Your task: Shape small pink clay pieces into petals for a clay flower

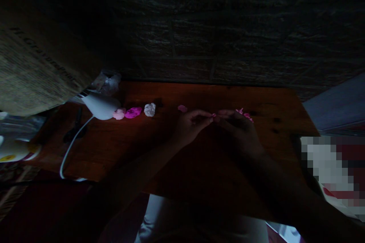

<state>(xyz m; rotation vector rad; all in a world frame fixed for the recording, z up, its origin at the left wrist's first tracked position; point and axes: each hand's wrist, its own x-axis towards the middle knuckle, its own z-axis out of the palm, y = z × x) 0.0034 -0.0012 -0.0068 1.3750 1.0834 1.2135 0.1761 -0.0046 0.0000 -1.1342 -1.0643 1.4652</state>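
Observation:
Between the fingertips of both hands, above the wooden table, is a small pink piece that looks like soft clay. My left hand pinches it from the left, and my right hand closes on it from the right. A flat pink scrap lies just beyond my left hand. Partly hidden behind the right fingers are several small pink shaped bits. Farther left sit a white lump, a magenta lump and a pale pink lump in a row.
A white lamp-like object with a white cable stands at the table's left end. Behind it is a clear plastic bag. A large printed sack overhangs the upper left. A dark brick-patterned wall borders the wooden table.

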